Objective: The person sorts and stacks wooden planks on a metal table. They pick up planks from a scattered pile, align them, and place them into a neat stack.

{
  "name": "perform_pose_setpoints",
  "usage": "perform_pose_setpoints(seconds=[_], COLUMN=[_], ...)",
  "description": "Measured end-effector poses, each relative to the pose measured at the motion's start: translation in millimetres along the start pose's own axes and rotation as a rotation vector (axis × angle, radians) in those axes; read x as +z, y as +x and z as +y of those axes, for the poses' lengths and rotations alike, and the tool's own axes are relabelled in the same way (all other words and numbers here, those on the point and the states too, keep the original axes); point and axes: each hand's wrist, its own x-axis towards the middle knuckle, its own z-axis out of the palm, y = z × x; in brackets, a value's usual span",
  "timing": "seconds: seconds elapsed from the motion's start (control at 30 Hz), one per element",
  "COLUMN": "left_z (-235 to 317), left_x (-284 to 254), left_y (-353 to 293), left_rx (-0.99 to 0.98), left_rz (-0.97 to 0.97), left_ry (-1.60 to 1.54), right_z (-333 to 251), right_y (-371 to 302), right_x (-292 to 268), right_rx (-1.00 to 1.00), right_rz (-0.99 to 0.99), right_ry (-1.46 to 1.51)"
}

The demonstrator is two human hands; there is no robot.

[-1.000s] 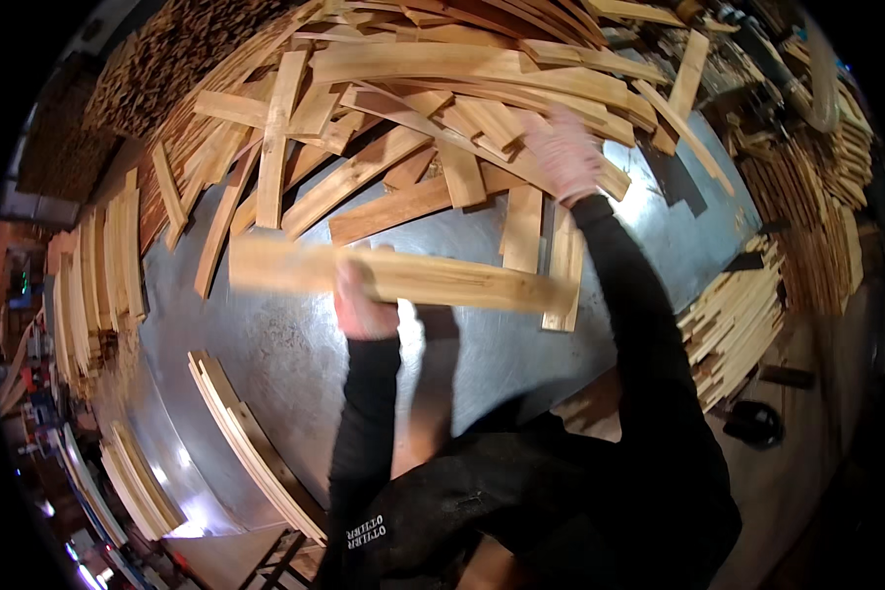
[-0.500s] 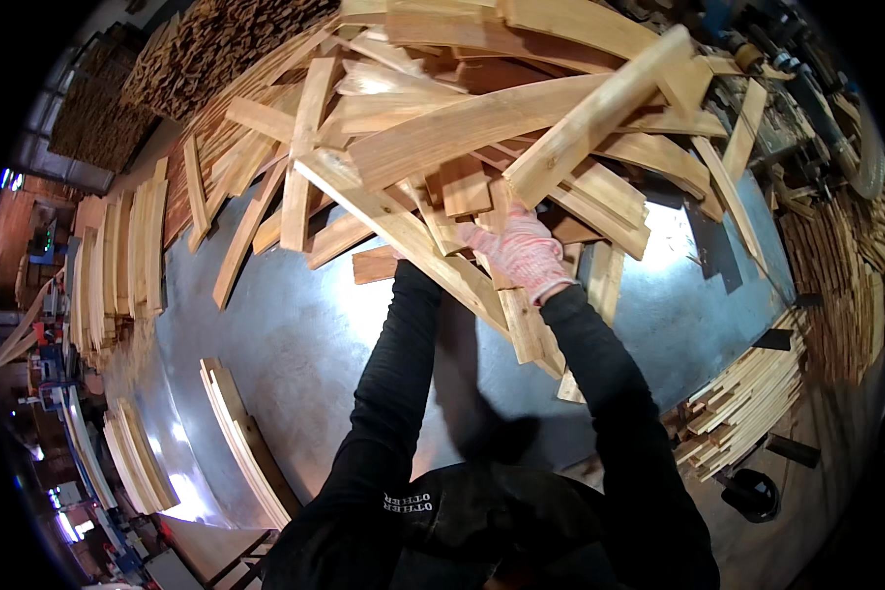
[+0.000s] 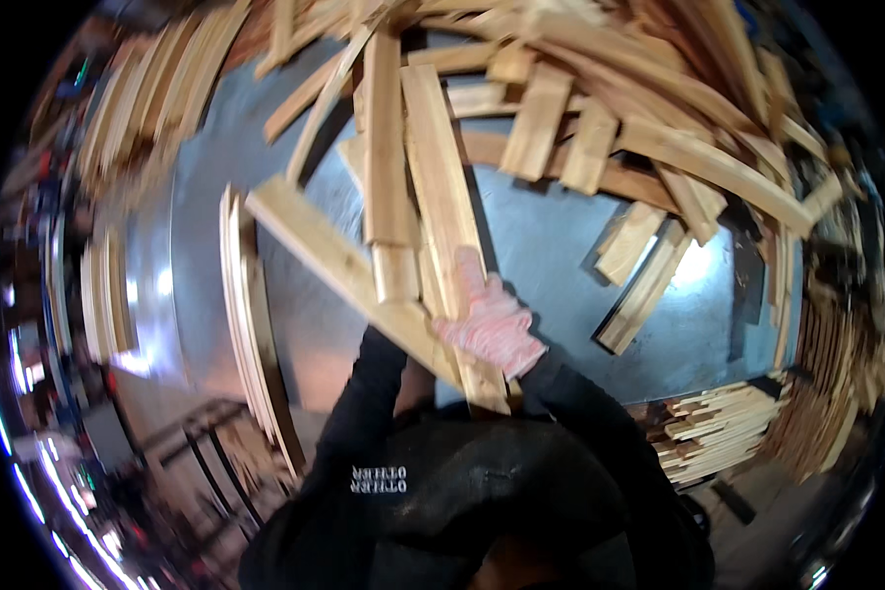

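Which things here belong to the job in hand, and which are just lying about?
Belonging to the job, it seems:
- gloved right hand
- long board beneath it
- pale diagonal board by the left sleeve

Apparently just lying about:
- loose boards heaped farther off
- nearest board stack at left
- strip bundle, lower right

We have a shiny grey metal table [image 3: 560,251] with smears of glare on its top. At its far left we see a broad row of boards [image 3: 162,88] packed side by side, and nearer us a shorter stack [image 3: 108,295]. A narrow curved stack [image 3: 251,315] runs past the table's near edge, close to a dark metal frame [image 3: 211,457]. On our right sit a bundle of pale strips [image 3: 723,428] and, beside it, browner stacked timber [image 3: 826,379]. Lights [image 3: 69,511] blur at lower left.
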Motion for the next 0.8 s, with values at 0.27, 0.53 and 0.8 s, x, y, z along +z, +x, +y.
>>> perform_pose_setpoints(seconds=[0.27, 0.53, 0.8], left_z=[0, 130, 134], left_x=[-63, -107, -189], left_y=[-77, -46, -25], left_rx=[-0.114, 0.075, 0.270], left_rz=[0.247, 0.377, 0.142], left_ry=[0.174, 0.654, 1.152], right_z=[60, 30, -38], right_y=[-1, 47, 46], right_x=[34, 8, 117], right_rx=[0.029, -0.340, -0.175], right_rz=[0.268, -0.241, -0.758], right_ry=[-0.045, 1.273, 1.754])
